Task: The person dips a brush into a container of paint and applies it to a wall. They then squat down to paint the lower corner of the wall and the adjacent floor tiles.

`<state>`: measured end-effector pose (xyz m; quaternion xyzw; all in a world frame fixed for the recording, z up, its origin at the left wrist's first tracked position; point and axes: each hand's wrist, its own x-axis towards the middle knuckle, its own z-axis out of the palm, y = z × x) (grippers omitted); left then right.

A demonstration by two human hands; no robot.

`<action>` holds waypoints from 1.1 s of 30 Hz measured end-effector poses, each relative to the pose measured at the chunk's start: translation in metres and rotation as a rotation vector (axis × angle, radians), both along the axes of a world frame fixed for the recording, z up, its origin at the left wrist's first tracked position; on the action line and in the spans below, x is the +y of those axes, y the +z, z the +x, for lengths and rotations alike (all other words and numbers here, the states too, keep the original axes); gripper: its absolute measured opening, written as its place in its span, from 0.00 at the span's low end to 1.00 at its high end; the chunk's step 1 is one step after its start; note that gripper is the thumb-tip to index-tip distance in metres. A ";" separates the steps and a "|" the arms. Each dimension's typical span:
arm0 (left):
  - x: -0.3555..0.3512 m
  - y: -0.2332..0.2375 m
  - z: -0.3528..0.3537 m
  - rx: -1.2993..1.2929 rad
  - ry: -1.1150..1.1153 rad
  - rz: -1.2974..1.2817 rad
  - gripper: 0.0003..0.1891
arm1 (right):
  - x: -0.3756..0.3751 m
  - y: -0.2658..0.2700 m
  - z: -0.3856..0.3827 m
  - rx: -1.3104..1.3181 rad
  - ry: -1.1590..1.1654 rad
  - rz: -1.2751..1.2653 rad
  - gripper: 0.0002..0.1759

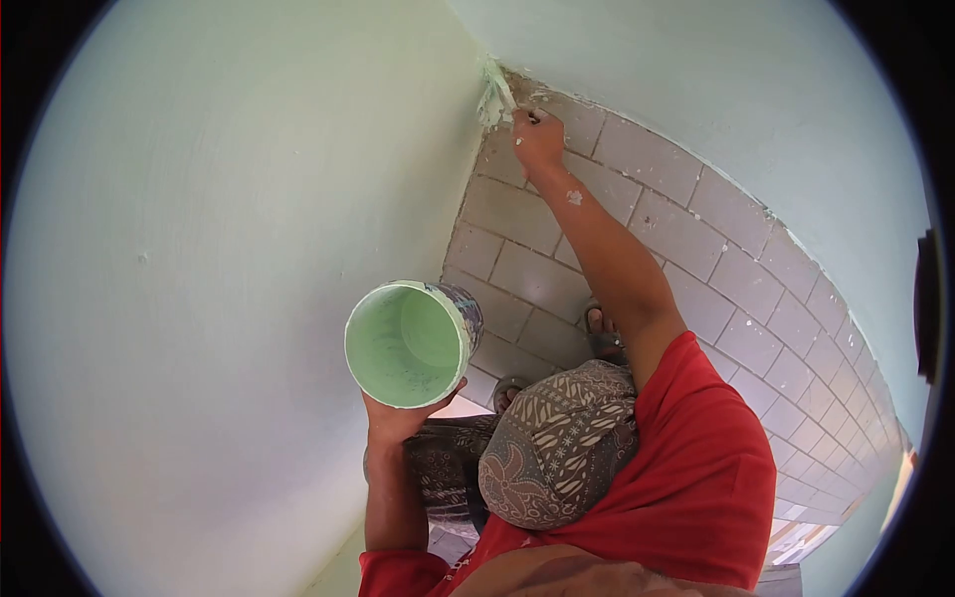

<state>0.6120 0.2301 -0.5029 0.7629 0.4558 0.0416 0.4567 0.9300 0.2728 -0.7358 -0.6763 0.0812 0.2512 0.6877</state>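
Note:
My left hand is wrapped round the lower side of a paint bucket, whose open mouth faces the camera. Pale green paint coats the inside of the bucket. Farther off, my right hand grips the handle of a paint brush. The brush's paint-covered head is at the bottom of the corner where the two walls meet the floor. Light green paint covers the bristles, and spots of paint mark my right hand and wrist.
A pale green wall rises on the left, and another wall runs along the right. Between them lies a tiled floor with paint specks. My sandalled feet and patterned-cloth knees are below my arms.

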 end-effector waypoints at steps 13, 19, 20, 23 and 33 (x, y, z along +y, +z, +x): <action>-0.004 -0.002 -0.004 -0.019 0.006 0.031 0.35 | 0.006 0.007 -0.001 0.064 -0.064 0.086 0.16; -0.004 -0.004 -0.001 -0.074 0.010 0.011 0.34 | 0.014 -0.040 -0.009 0.002 -0.129 0.100 0.15; -0.002 -0.005 -0.001 -0.073 0.008 0.014 0.34 | 0.016 -0.049 -0.011 0.028 -0.141 0.070 0.15; -0.004 -0.006 -0.007 -0.020 0.010 0.032 0.34 | 0.013 -0.029 -0.001 0.125 -0.178 0.091 0.15; 0.000 -0.009 -0.005 -0.008 -0.021 0.033 0.34 | 0.014 -0.030 -0.013 0.047 -0.215 0.258 0.15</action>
